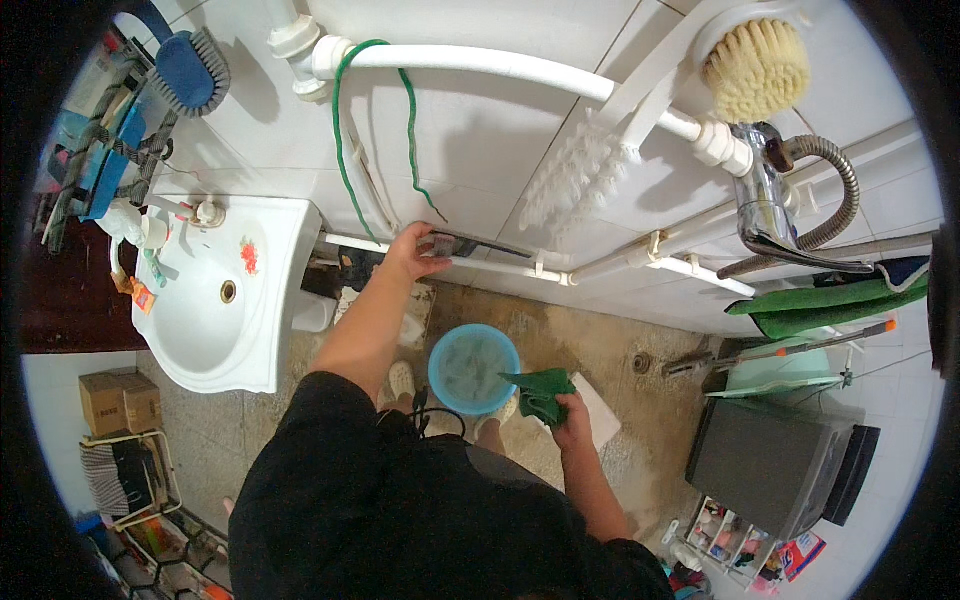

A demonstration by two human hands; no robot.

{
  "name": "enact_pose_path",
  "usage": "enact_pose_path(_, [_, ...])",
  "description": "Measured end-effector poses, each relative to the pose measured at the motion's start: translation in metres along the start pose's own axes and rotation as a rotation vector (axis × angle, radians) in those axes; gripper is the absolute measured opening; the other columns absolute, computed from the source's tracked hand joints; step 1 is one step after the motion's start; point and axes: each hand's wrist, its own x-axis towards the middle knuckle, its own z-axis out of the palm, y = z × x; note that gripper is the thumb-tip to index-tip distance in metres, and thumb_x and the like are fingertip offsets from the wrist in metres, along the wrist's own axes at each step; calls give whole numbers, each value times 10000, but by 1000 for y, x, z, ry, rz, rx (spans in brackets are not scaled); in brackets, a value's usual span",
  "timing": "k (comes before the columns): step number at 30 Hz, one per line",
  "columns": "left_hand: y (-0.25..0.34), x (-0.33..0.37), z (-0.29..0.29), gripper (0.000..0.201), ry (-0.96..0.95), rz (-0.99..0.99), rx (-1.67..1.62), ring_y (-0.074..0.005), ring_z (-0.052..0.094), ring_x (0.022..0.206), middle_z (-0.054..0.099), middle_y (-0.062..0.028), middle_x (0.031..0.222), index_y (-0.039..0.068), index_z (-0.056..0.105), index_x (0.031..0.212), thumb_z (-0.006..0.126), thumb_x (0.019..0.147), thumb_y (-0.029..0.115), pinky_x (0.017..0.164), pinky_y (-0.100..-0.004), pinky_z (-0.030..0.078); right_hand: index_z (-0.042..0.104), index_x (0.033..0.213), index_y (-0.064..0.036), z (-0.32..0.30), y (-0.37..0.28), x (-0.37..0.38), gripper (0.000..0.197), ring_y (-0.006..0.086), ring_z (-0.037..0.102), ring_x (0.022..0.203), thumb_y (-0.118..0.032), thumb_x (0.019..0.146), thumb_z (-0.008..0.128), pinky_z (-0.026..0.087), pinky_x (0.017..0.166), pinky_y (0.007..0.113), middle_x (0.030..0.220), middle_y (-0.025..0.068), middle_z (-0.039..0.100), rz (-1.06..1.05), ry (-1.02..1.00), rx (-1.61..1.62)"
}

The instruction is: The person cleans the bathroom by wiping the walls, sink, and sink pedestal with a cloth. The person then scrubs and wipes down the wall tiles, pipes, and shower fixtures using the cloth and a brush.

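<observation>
My right hand grips a bunched green cloth, whose pointed corner hangs over the rim of a round blue basin. Cloudy water fills part of that basin, which stands on the floor by my feet. My left arm reaches out to the tiled wall, where my left hand has its thumb and fingers around the near end of a dark flat strip just above a thin white pipe. What the strip is, I cannot make out. A green cord dangles from the thick white pipe above that hand.
A white washbasin stands at left. Brushes and a chrome tap with hose jut out at upper right. Another green cloth hangs at right, above a dark grey box-shaped appliance. The brownish floor looks wet.
</observation>
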Motion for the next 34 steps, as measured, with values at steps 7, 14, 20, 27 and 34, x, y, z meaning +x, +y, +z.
enact_pose_path(7, [-26, -9, 10, 448, -35, 123, -45, -461, 449, 999, 330, -114, 1249, 120, 419, 1178, 592, 786, 254, 812, -606, 441, 446, 1126, 20, 8, -5, 1, 428, 311, 588, 937, -21, 702, 490, 529, 782, 415, 1037, 155, 558, 20, -5, 13])
enact_pose_path(14, [-29, -38, 48, 319, -106, 105, -72, -329, 485, 904, 458, -86, 1005, 118, 446, 1077, 568, 794, 199, 742, -598, 437, 439, 1143, 24, -7, -1, 13, 447, 303, 608, 885, -23, 702, 495, 548, 733, 399, 1046, 155, 562, 5, -84, 40])
enact_pose_path(20, [-52, -13, 55, 305, 10, 208, -147, -266, 473, 871, 464, -78, 974, 134, 421, 1017, 596, 768, 129, 720, -572, 409, 444, 1137, 13, -14, -3, 11, 428, 301, 604, 894, -15, 713, 497, 544, 747, 404, 1046, 148, 563, 46, -59, 53])
enact_pose_path(27, [-68, -21, 70, 347, 104, 245, -156, -274, 393, 965, 446, -58, 1013, 151, 419, 1048, 634, 775, 149, 799, -624, 375, 443, 1134, 10, -28, -12, 8, 412, 296, 590, 923, -8, 726, 498, 517, 798, 411, 1040, 144, 560, 4, -19, 72])
enact_pose_path(34, [-70, -36, 83, 509, 43, 288, -26, -307, 303, 1202, 323, -59, 1316, 199, 378, 1161, 691, 760, 223, 897, -659, 278, 399, 1218, -9, -35, -13, 19, 486, 323, 556, 1004, -21, 742, 499, 499, 834, 423, 1173, 173, 499, 18, -92, 91])
